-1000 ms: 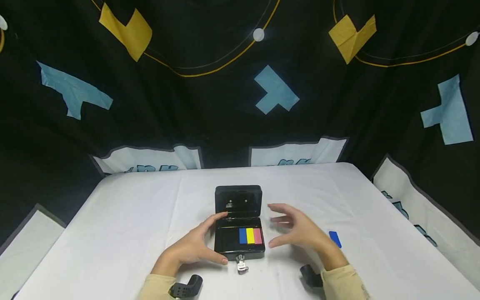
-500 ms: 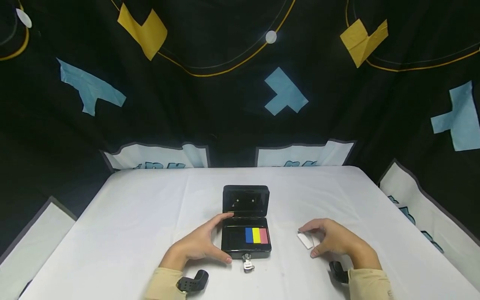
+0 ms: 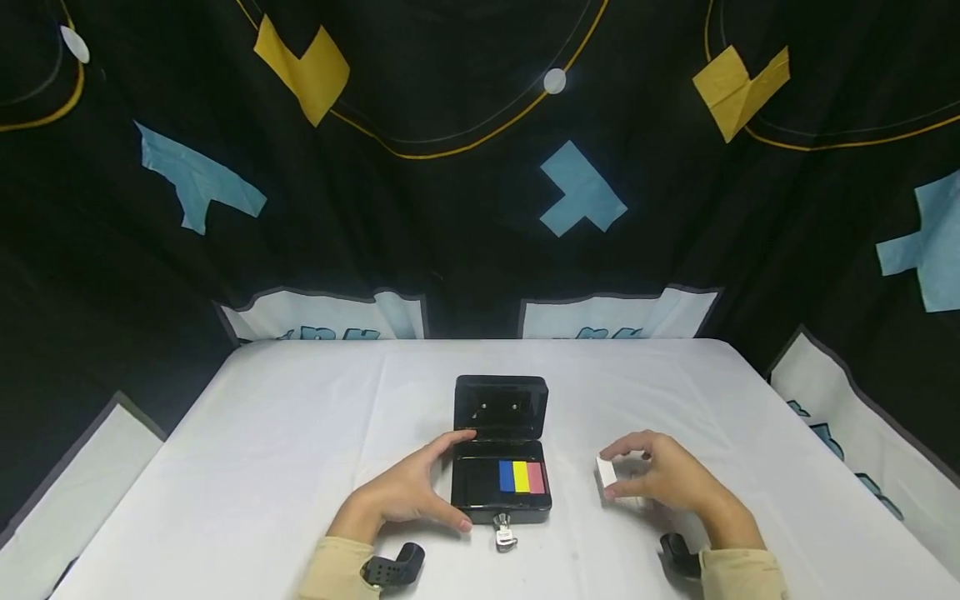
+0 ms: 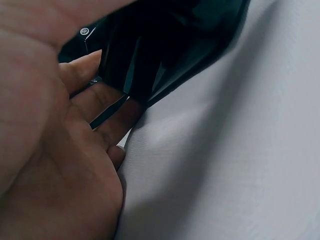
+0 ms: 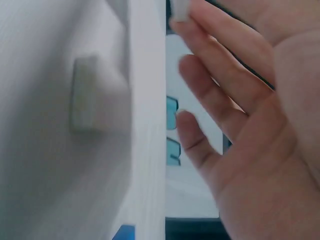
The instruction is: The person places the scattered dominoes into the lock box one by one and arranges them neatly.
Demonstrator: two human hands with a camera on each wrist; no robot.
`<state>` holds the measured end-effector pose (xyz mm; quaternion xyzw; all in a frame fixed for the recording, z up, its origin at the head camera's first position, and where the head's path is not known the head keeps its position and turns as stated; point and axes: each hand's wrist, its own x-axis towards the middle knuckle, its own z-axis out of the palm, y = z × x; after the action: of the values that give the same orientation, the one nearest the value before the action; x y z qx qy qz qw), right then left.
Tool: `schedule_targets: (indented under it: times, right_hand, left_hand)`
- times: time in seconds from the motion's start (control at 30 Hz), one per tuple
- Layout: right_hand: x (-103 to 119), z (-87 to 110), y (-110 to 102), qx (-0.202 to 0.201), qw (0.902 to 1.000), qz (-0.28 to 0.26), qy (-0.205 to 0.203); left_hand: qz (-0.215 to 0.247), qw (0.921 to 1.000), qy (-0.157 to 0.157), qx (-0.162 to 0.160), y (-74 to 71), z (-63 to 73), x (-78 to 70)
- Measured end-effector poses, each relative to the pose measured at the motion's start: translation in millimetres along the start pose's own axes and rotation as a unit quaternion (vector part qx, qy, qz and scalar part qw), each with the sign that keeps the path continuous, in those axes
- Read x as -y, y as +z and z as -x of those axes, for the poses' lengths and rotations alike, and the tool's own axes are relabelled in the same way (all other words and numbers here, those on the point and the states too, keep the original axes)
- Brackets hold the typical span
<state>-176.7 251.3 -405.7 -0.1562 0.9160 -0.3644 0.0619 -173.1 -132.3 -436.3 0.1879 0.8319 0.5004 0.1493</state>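
So the small white rectangular block (image 3: 606,472) is the thing to watch: it's a bit to the right of the box, pinched between the thumb and fingers of the right hand (image 3: 671,475). That's the big change. A second ago that hand was hanging next to the box with nothing in it, and half a second ago it was over at the white stuff on the right. Now it's got a real grip, so I'd say the work has moved from reaching to holding. It looks off the surface to me, but I can't swear to it.

Under the right hand, the wrist view shows what looks like another whitish block (image 5: 85,95), pretty blurry, and a corner of a flat blue piece (image 5: 124,233).

Next out is the glossy black box (image 3: 476,479), its black lid (image 3: 501,408) standing up. Inside, towards the right, a blue strip (image 3: 507,477), a yellow strip (image 3: 521,477) and a pink strip (image 3: 536,478) sit side by side. Shiny silver lock (image 3: 504,532) on the front. Left hand (image 3: 405,492) hasn't budged: it holds the box, thumb at the front corner, fingers by the hinge.

All that's on a white cloth-covered counter (image 3: 300,450), with a black curtain (image 3: 420,217) behind.
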Motion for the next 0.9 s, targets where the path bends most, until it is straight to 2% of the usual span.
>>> schedule_targets:
  times: [0.17, 0.27, 0.37, 0.53, 0.8, 0.9]
  right_hand:
    - [15, -4.2, 7, -0.06, 0.998, -0.003, -0.02]
    - [29, -11.0, 15, -0.074, 0.9968, 0.005, -0.031]
    - [47, -20.8, 26, -0.061, 0.9972, 0.016, -0.04]
    - [76, -37.7, 47, -0.015, 0.9965, 0.029, -0.077]
    - [107, -59.4, 89, 0.023, 0.9836, 0.094, -0.152]
    - [113, -64.1, 100, 0.021, 0.98, 0.121, -0.156]
  left_hand:
    - [-0.003, 1.0, -0.007, 0.0, 1.7, -0.7, 0.8]
    - [-0.008, 0.9999, -0.007, 0.001, 1.5, -0.9, 1.0]
    - [-0.012, 0.9999, -0.003, 0.003, 0.6, -1.1, 1.1]
    - [-0.008, 0.9999, 0.005, 0.011, -0.9, -0.2, 0.9]
    - [-0.01, 0.9998, 0.008, 0.016, -2.8, 0.5, -0.2]
    - [-0.008, 0.9997, 0.012, 0.018, -2.4, 0.5, 0.4]
